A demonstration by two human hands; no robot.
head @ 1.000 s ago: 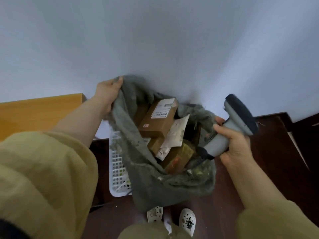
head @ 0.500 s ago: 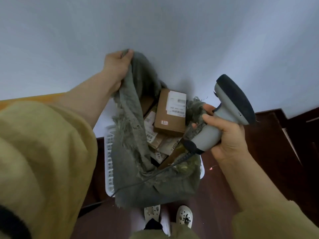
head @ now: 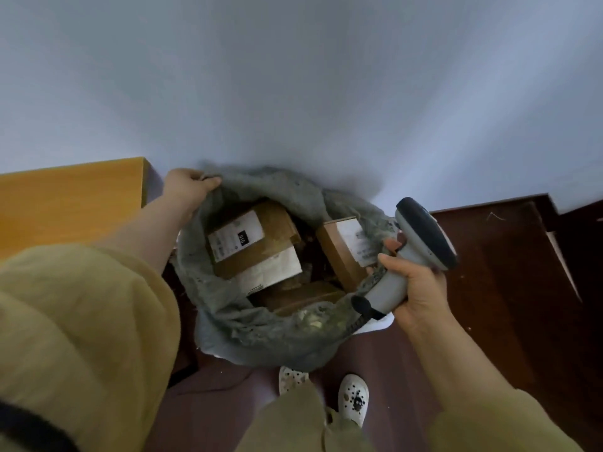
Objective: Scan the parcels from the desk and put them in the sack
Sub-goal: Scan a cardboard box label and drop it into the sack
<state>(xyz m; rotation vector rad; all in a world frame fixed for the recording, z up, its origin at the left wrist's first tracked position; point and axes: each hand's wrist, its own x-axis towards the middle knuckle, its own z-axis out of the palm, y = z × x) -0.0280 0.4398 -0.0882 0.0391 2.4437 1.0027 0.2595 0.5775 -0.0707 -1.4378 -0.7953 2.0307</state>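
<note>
Several stiff, probably light cardboard parcels [head: 251, 243] lie in the limp grey sack [head: 261, 334] at centre frame, whose cloth rim looks the place to hold: the left grip [head: 187, 190] is clenched on it, the right grip [head: 421, 288] wrapped round the scanner [head: 424, 233].
</note>
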